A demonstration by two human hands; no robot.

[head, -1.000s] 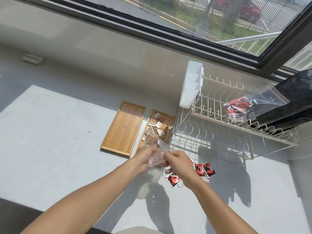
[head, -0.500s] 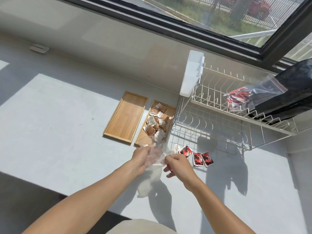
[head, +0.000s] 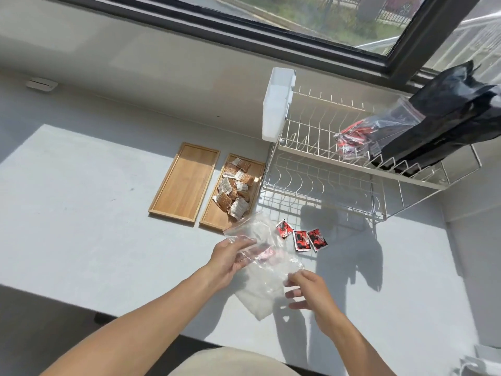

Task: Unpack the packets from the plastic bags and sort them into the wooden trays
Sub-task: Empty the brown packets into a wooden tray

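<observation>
A clear, crumpled plastic bag (head: 264,240) hangs over the counter. My left hand (head: 230,257) is shut on its upper edge, and my right hand (head: 306,290) pinches its lower right corner. A reddish packet shows blurred through the bag. Three red-and-black packets (head: 301,237) lie on the counter to the right of the bag. Two wooden trays sit side by side beyond: the left tray (head: 184,181) holds nothing, the right tray (head: 217,217) holds several brown and white packets (head: 234,187). Another clear bag with red packets (head: 360,134) lies on the dish rack.
A white wire dish rack (head: 339,180) with a white plastic cup holder (head: 276,104) stands at the right, against the window wall. A black bag (head: 447,115) rests on its upper shelf. More white plastic lies on the counter under the held bag.
My hands have moved apart and spread the bag wider, the right hand dropping lower. The camera view shifted, so the trays and red packets sit higher in the frame.
</observation>
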